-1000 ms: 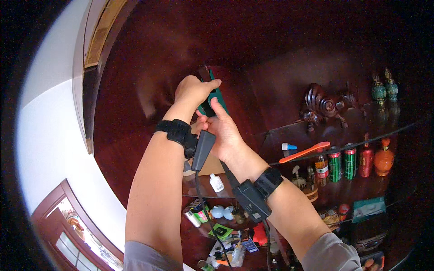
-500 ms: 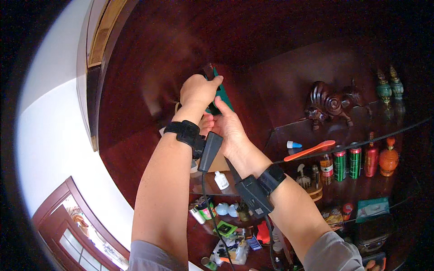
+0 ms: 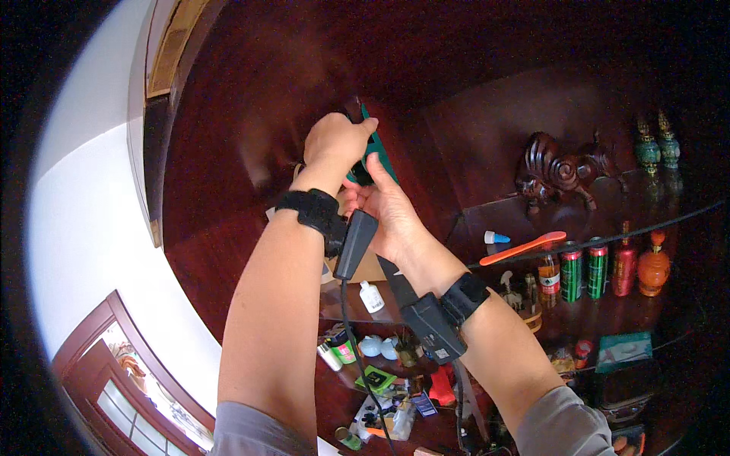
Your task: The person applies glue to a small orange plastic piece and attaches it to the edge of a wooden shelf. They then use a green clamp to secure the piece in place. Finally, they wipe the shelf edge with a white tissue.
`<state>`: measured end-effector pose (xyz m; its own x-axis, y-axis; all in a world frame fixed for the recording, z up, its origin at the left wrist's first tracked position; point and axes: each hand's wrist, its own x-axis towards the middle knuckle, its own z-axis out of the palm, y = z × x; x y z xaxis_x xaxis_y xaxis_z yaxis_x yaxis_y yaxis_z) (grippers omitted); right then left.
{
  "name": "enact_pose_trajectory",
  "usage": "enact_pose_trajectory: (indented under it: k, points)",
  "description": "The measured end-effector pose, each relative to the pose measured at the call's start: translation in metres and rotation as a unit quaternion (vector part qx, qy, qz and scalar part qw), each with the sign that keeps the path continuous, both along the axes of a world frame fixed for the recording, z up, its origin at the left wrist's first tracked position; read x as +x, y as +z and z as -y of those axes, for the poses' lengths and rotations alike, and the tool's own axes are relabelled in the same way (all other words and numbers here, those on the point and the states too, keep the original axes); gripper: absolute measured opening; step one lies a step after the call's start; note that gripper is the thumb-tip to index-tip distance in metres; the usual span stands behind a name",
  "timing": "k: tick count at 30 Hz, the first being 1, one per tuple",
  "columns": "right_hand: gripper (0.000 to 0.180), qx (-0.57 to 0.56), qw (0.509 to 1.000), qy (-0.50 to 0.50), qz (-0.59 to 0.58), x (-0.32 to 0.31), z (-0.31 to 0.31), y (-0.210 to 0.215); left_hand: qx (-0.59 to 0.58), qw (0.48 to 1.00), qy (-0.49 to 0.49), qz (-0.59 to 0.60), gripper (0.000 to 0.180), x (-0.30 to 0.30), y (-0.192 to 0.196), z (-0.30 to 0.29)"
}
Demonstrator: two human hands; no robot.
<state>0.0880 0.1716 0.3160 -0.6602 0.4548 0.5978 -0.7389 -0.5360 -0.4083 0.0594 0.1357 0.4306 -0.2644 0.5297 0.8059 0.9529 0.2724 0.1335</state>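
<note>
Gripping both hands (image 3: 363, 176): slim dark-green object (image 3: 378, 149), partly hidden.

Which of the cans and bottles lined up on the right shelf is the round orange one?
The squat orange bottle at the far right end of the row. Unlike the two green cans and the slim red bottle beside it, it is bulbous with a narrow neck.

The light is uneven: the white wall (image 3: 84, 251) on the left is bright, while the dark wooden cabinet (image 3: 471, 83) stays dim. Straight edges bend strongly near the black round rim. The raised hands look slightly blurred.
</note>
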Motion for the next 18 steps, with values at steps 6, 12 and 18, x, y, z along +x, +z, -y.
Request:
enact_pose_trajectory:
  k: [6,12,18]
  points:
    - [0.042,0.070,0.982,-0.157,0.079,0.029,-0.019,-0.040,-0.012,0.995,-0.081,0.049,0.059,-0.020,0.004,0.000]
    - [0.024,0.107,0.871,-0.434,0.206,0.067,-0.028,-0.048,-0.045,0.980,-0.169,0.096,0.065,-0.017,-0.013,0.002]
    - [0.019,0.197,0.806,-0.483,0.279,0.067,-0.021,-0.058,-0.116,0.978,-0.155,0.072,0.051,-0.011,-0.017,0.008]
